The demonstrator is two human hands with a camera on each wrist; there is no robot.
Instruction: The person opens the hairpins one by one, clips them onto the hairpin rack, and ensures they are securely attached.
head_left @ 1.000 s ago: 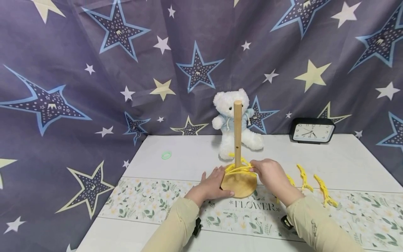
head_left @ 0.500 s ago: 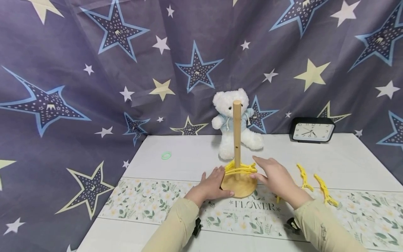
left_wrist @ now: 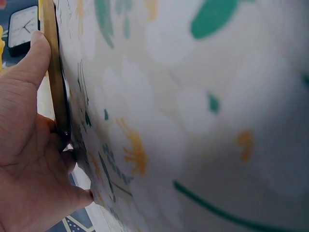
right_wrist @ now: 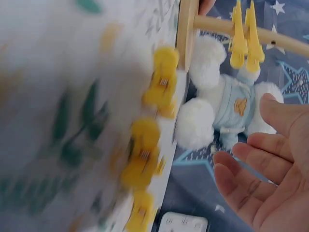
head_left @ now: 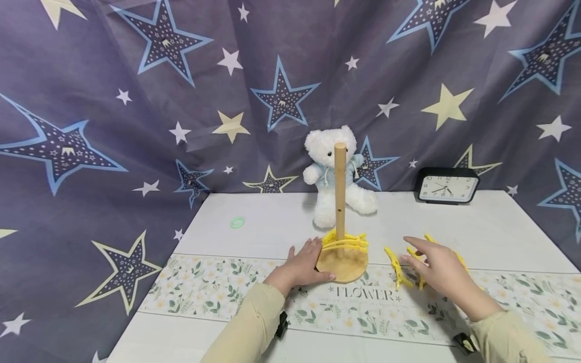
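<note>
An upright wooden post [head_left: 340, 196] rises from a round wooden base [head_left: 342, 272]. Around its lower part sit yellow plastic pieces [head_left: 346, 245]; two of them show side by side on the post in the right wrist view. My left hand [head_left: 300, 267] rests against the base's left side, fingers stretched out and thumb along the near rim. To the right, my right hand [head_left: 438, 264] hovers with fingers spread, holding nothing. Beneath and beside it, several more forked yellow pieces [head_left: 396, 269] lie in a row on the table, some partly hidden by the hand.
A white teddy bear [head_left: 324, 194] in a blue hoodie sits behind the post. At the back right stands a black-framed clock [head_left: 447, 186]. A small green ring [head_left: 237, 222] lies on the left of the white table [head_left: 268, 209]. A starry cloth [head_left: 254, 40] hangs behind.
My right hand let go of a yellow piece at the post, which now sits with the others there. It then moved right, over the loose pieces. My left hand has stayed on the base.
</note>
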